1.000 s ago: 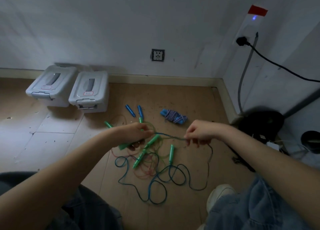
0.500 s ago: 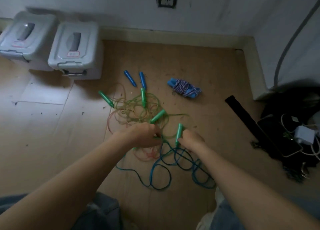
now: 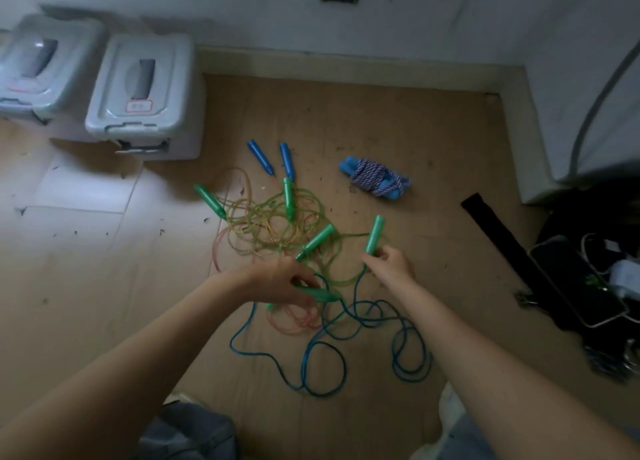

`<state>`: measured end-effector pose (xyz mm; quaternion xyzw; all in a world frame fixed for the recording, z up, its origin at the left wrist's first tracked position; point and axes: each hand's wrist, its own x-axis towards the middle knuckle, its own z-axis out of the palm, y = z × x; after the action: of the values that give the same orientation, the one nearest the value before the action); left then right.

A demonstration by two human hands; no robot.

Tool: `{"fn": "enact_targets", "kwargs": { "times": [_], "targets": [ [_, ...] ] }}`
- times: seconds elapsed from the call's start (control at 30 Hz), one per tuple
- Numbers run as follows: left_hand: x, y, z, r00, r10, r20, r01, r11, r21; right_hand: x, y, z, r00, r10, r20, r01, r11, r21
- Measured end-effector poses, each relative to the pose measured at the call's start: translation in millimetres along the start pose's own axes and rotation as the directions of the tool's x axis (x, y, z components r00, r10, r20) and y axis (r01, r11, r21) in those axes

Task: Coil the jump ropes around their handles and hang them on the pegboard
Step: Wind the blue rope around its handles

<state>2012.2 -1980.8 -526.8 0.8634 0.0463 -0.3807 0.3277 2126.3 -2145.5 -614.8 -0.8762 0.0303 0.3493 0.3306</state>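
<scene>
On the wooden floor (image 3: pixel 398 120) in front of the seated person lies a tangle of thin plastic jump ropes (image 3: pixel 273 231), green, yellowish and pink strands knotted together, with a dark blue cord (image 3: pixel 322 352) looping out of the heap toward the person's knees. The right hand (image 3: pixel 391 265) pinches the lower end of a light green plastic handle (image 3: pixel 375 233), fingers curled round it, the handle tipped up and away from the floor. The left hand (image 3: pixel 280 281) grips a second green handle (image 3: pixel 320 295) low over the pile, fingers closed around it, with cord trailing from its tip. Three more green handles lie in the tangle: one (image 3: pixel 315 241) between the hands, one (image 3: pixel 288 198) farther back, one (image 3: pixel 209 200) off to the left. Beyond them rest two blue handles (image 3: pixel 273 158), side by side but apart. A blue-handled braided rope already coiled into a bundle (image 3: pixel 375 179) sits alone to the right of those. Bare floor stretches left of the heap and between the bundle and the baseboard. Two grey lidded plastic bins (image 3: pixel 104 75) stand against the far wall at the left. A black strap (image 3: pixel 495 227) and a pile of dark gear with cables (image 3: pixel 588 279) crowd the right edge.
</scene>
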Motion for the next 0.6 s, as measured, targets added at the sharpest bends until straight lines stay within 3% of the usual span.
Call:
{"fn": "enact_targets", "kwargs": {
  "times": [0.07, 0.13, 0.27, 0.33, 0.47, 0.53, 0.6],
  "targets": [
    [-12.4, 9.1, -9.8, 0.999, 0.023, -0.025, -0.023, 1.0, 0.007, -12.7, -34.4, -27.2, 0.995, -0.096, 0.039, 0.085, 0.969, 0.234],
    [-28.9, 21.6, -24.3, 0.996, 0.034, -0.082, -0.034, 0.999, -0.004, -37.3, -69.9, -52.8, 0.946, -0.231, 0.226, 0.14, 0.923, 0.357],
    [-80.0, 50.0, -59.4, 0.94, 0.098, -0.327, -0.071, 0.993, 0.094, -108.3, -116.9, -87.1, 0.756, -0.338, 0.561, 0.313, 0.939, 0.143],
    [-110.1, 64.3, -69.7, 0.859, 0.142, -0.492, -0.055, 0.981, 0.188, -140.3, -131.7, -98.5, 0.724, -0.357, 0.59, 0.331, 0.931, 0.157],
    [-162.3, 88.6, -71.4, 0.611, 0.307, -0.729, -0.176, 0.951, 0.252, -194.8, -155.1, -123.8, 0.681, -0.416, 0.602, 0.365, 0.906, 0.213],
    [-176.1, 96.7, -66.3, 0.567, 0.353, -0.744, -0.142, 0.932, 0.333, -216.2, -162.1, -139.6, 0.658, -0.457, 0.598, 0.442, 0.878, 0.185],
    [-181.7, 103.9, -59.9, 0.586, 0.337, -0.737, 0.0, 0.909, 0.416, -234.4, -166.6, -155.8, 0.633, -0.515, 0.577, 0.558, 0.821, 0.121]
  ]
}}
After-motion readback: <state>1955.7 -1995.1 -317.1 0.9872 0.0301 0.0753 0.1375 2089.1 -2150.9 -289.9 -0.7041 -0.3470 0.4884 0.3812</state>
